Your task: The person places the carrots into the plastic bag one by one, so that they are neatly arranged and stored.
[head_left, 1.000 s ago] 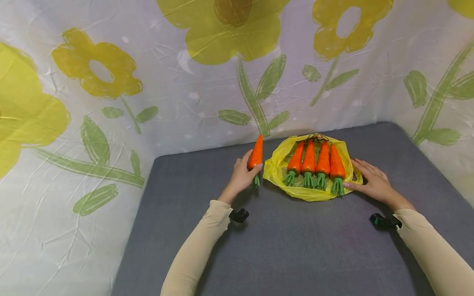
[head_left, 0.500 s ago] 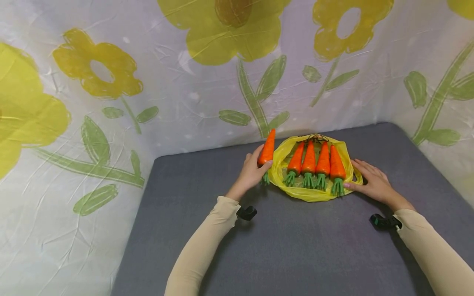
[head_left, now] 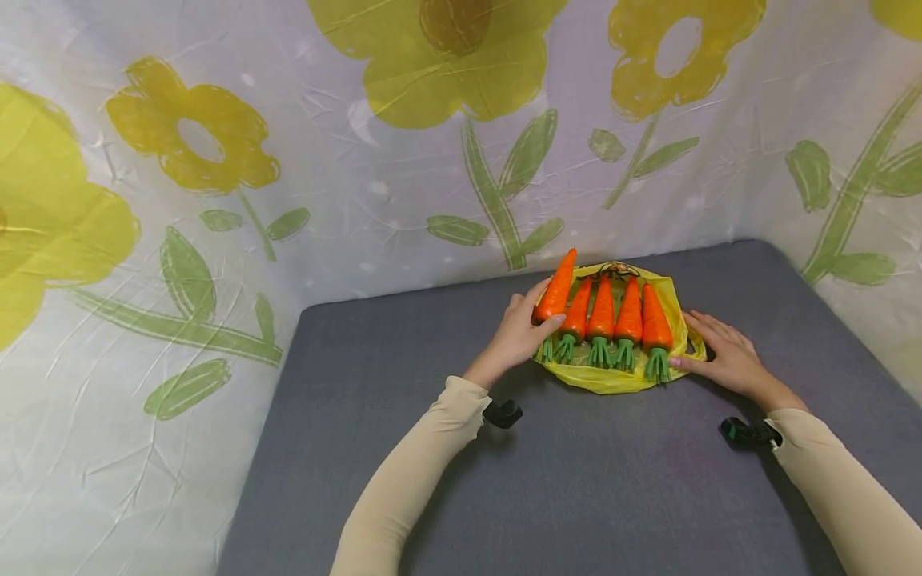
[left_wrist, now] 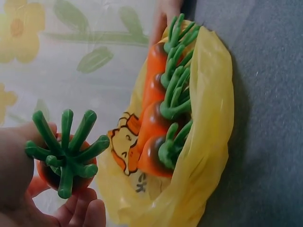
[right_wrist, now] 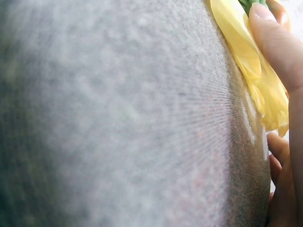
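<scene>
- Grey cloth covers the table (head_left: 591,496), and a white sheet with yellow flowers (head_left: 432,64) hangs behind it and at both sides.
- On the far middle of the table lies a yellow plastic bag (head_left: 612,378), opened flat.
- Four toy carrots (head_left: 615,316) lie side by side on the bag, their green tops toward the near side.
- The left hand (head_left: 520,336) grips a fifth toy carrot (head_left: 556,292) with curled fingers and thumb, at the left edge of the bag, just beside the row.
- This carrot is tilted, its tip pointing far and right.
- The right hand (head_left: 723,356) rests flat on the right edge of the bag, fingers straight, thumb touching the plastic.
</scene>
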`<state>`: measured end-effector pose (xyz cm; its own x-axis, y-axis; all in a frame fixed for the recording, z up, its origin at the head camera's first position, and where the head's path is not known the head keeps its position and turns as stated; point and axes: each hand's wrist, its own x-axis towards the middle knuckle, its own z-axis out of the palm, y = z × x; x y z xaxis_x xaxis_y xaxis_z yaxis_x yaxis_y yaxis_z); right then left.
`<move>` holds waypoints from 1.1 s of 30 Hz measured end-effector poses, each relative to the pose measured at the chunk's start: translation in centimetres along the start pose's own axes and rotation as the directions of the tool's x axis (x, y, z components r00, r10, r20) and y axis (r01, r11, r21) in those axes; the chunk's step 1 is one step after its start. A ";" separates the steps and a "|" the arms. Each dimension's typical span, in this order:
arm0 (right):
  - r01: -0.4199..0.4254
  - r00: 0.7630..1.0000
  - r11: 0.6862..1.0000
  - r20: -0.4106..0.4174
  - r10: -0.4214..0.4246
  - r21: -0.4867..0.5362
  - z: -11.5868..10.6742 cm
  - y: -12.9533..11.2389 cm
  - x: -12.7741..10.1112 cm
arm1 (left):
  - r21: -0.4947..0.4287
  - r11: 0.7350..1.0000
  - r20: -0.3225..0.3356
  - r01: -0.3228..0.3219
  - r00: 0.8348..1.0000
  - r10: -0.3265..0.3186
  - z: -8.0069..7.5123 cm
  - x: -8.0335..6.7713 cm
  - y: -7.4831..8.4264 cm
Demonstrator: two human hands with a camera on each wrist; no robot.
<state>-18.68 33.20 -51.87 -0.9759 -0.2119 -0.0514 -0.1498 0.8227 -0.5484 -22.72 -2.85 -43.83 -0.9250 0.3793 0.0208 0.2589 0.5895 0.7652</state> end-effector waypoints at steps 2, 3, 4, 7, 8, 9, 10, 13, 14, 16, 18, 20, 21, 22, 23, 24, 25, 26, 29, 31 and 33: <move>0.000 1.000 1.000 0.001 0.000 0.003 0.0 0.0 0.0 | 0.013 1.000 0.019 -0.006 1.000 0.006 0.4 0.2 0.2; 0.000 1.000 1.000 0.000 0.000 0.004 0.0 0.0 0.0 | 0.020 1.000 0.027 -0.009 1.000 0.008 0.6 0.2 0.3; 0.000 1.000 1.000 -0.001 0.000 0.003 0.0 0.0 0.0 | 0.026 1.000 0.036 -0.011 0.999 0.010 0.9 0.3 0.4; 0.002 1.000 1.000 -0.004 -0.002 0.004 0.0 0.0 -0.1 | 0.030 0.999 0.063 -0.018 0.998 0.016 1.6 0.5 0.7; 0.003 1.000 1.000 -0.006 -0.003 0.005 0.0 -0.1 -0.1 | 0.029 0.999 0.074 -0.021 0.997 0.019 1.8 0.6 0.7; 0.005 1.000 1.000 -0.009 -0.005 0.006 0.0 -0.1 -0.1 | 0.029 0.999 0.082 -0.022 0.996 0.019 2.1 0.6 0.8; 0.007 1.000 1.000 -0.012 -0.007 0.008 0.0 -0.1 -0.1 | 0.032 0.999 0.092 -0.022 0.996 0.019 2.3 0.7 0.8; 0.010 1.000 1.000 -0.016 -0.010 0.014 0.0 -0.1 -0.2 | 0.046 0.999 0.116 -0.012 0.993 0.007 3.0 1.0 1.0; 0.010 1.000 1.000 -0.017 -0.010 0.014 0.0 -0.1 -0.2 | 0.056 0.998 0.121 -0.008 0.993 0.001 3.3 1.1 1.0; 0.009 1.000 1.000 -0.017 -0.009 0.012 0.0 0.0 -0.2 | 0.074 0.997 0.130 0.001 0.991 -0.011 3.6 1.2 1.0; 0.007 1.000 1.000 -0.018 -0.007 0.012 0.1 0.0 -0.1 | 0.087 0.996 0.134 0.008 0.991 -0.020 3.9 1.4 0.9; 0.007 1.000 1.000 -0.020 -0.007 0.013 0.1 0.0 -0.1 | 0.089 0.996 0.135 0.013 0.990 -0.025 4.2 1.6 0.7; 0.008 1.000 1.000 -0.021 -0.008 0.013 0.1 0.1 -0.1 | 0.088 0.996 0.135 0.016 0.990 -0.028 4.3 1.6 0.6; 0.009 1.000 1.000 -0.022 -0.009 0.013 0.1 0.1 -0.1 | 0.089 0.996 0.133 0.017 0.991 -0.029 4.4 1.7 0.5; 0.010 1.000 1.000 -0.022 -0.009 0.013 0.1 0.1 -0.1 | 0.089 0.996 0.132 0.020 0.991 -0.032 4.4 1.8 0.4; 0.011 1.000 1.000 -0.023 -0.011 0.013 0.1 0.1 -0.1 | 0.089 0.996 0.129 0.023 0.991 -0.034 4.5 1.9 0.3; 0.013 1.000 1.000 -0.024 -0.013 0.011 0.1 0.1 -0.1 | 0.088 0.996 0.127 0.025 0.991 -0.036 4.5 1.9 0.2; 0.014 1.000 1.000 -0.025 -0.014 0.009 0.1 0.1 -0.1 | 0.088 0.996 0.125 0.028 0.991 -0.039 4.5 2.0 0.1; 0.019 0.999 1.000 -0.028 -0.019 0.004 0.1 0.1 -0.1 | 0.084 0.996 0.117 0.036 0.992 -0.045 4.4 2.1 -0.1; 0.021 0.999 1.000 -0.031 -0.021 0.002 0.1 0.1 -0.1 | 0.082 0.996 0.115 0.040 0.992 -0.049 4.3 2.1 -0.1; 0.021 0.999 1.000 -0.035 -0.021 0.001 0.1 0.1 -0.1 | 0.078 0.996 0.114 0.045 0.992 -0.054 4.2 2.1 -0.1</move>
<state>-18.54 33.27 -51.96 -0.9775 -0.2109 -0.0109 -0.1702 0.8175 -0.5502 -23.58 0.85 -46.56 -0.8999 0.4258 -0.0941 0.2376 0.6598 0.7129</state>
